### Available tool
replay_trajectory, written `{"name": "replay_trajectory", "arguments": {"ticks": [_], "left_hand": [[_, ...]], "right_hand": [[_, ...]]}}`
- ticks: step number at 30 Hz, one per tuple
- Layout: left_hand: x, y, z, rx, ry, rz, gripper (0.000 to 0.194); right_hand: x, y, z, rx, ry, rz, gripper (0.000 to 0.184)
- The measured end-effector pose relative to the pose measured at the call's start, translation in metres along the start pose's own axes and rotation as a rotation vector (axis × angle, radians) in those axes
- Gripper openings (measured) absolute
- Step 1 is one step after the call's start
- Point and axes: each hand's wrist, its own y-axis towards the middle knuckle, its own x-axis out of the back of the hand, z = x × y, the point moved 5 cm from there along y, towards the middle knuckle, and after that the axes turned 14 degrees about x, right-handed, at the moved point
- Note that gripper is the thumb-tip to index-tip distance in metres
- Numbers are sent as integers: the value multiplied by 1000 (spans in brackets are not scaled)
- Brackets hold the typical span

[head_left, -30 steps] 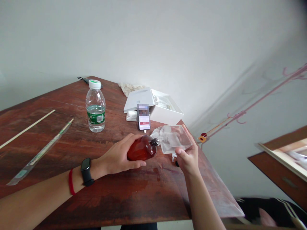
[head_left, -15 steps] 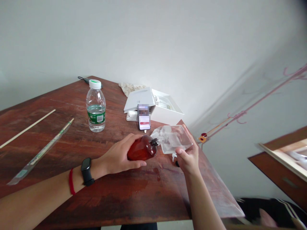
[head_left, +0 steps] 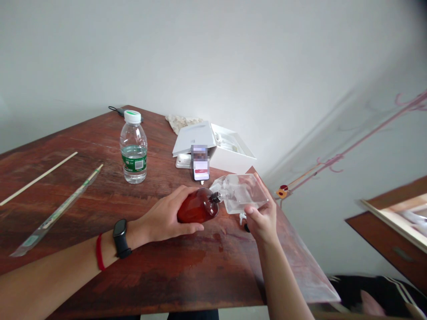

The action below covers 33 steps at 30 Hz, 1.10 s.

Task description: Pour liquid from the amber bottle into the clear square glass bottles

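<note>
My left hand (head_left: pixel 163 218) wraps a tilted amber glass bottle (head_left: pixel 196 208) lying on its side just above the wooden table. Its black threaded neck (head_left: pixel 215 198) meets the mouth of a flat, clear plastic bottle (head_left: pixel 243 193), which my right hand (head_left: pixel 262 218) grips by its lower edge and holds nearly level. The two necks touch, and I cannot tell whether any liquid passes between them. A small white pump part (head_left: pixel 242 217) and a black piece (head_left: pixel 246 228) lie just beneath my right hand. A black smartwatch (head_left: pixel 120 238) and a red band (head_left: pixel 99 252) circle my left wrist.
On the reddish wooden table (head_left: pixel 150 275) stand a water bottle (head_left: pixel 133 153), a smartphone (head_left: pixel 200 162), and an open white box (head_left: pixel 230 151). A wooden stick (head_left: pixel 38 179) and a long plastic sleeve (head_left: pixel 56 211) lie at left. The table's corner ends near my right hand.
</note>
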Motion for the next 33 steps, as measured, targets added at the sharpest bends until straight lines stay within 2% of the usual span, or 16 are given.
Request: {"name": "replay_trajectory", "arguments": {"ticks": [33], "left_hand": [[0,-1,-2,0,-4,14,81]], "right_hand": [[1,0,0,11,-29,11,83]]}}
